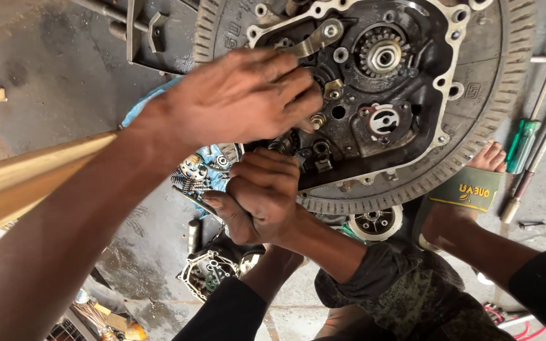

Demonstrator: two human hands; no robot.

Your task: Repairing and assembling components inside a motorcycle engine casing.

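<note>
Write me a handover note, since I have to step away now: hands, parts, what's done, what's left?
Left hand: fingertips at a small stud on the open engine case; the grip is hidden.
Right hand: fisted around a slim metal tool below the case.
Done: cover off, gears exposed; loose parts lie on the blue cloth.
Left: stud and lever arm still mounted.
Green screwdriver lies to the right.

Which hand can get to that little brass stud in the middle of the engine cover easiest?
Left, probably. The left hand has its fingertips right at the brass stud on the engine cover. The right hand is a closed fist lower down, by the rim.
</note>
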